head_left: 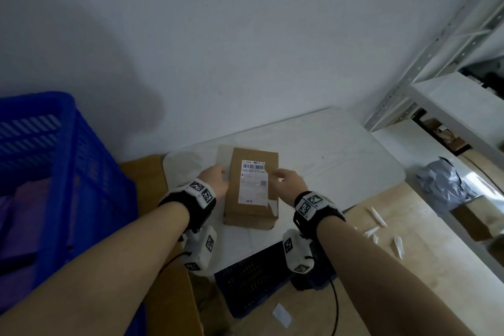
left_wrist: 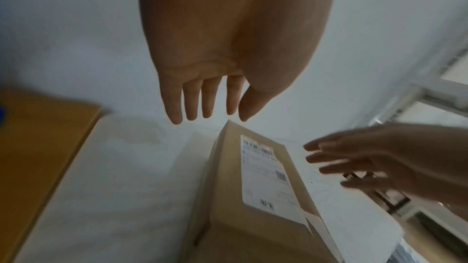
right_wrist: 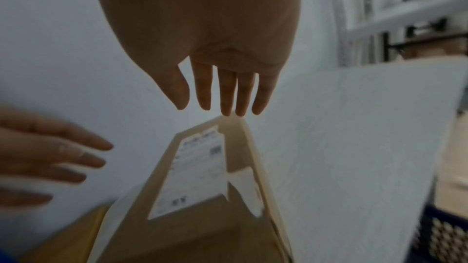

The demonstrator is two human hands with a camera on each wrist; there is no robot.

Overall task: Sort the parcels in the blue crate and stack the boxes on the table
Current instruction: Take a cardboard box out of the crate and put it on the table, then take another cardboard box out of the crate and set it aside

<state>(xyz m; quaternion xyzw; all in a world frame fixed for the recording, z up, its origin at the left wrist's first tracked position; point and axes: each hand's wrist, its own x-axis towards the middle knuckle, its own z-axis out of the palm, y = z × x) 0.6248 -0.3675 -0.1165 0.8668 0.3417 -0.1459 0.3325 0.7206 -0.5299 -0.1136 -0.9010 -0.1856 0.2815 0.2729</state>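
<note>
A brown cardboard box (head_left: 252, 185) with a white shipping label lies flat on the white table (head_left: 327, 153). My left hand (head_left: 215, 181) hovers at the box's left side, fingers straight and spread, holding nothing. My right hand (head_left: 286, 180) hangs over the box's right edge, fingers straight too. In the left wrist view the left hand (left_wrist: 207, 103) is above the box (left_wrist: 266, 207) without touching it. The right wrist view shows the right hand (right_wrist: 222, 97) just above the box's (right_wrist: 202, 187) far end. The blue crate (head_left: 54, 172) stands at the left with purple parcels (head_left: 24, 215) inside.
A flat cardboard sheet (head_left: 144, 172) lies between the crate and the table. A dark blue basket (head_left: 253, 278) sits under the table's near edge. Metal shelving (head_left: 450, 63) rises at the right, with a grey plastic bag (head_left: 441, 183) below it.
</note>
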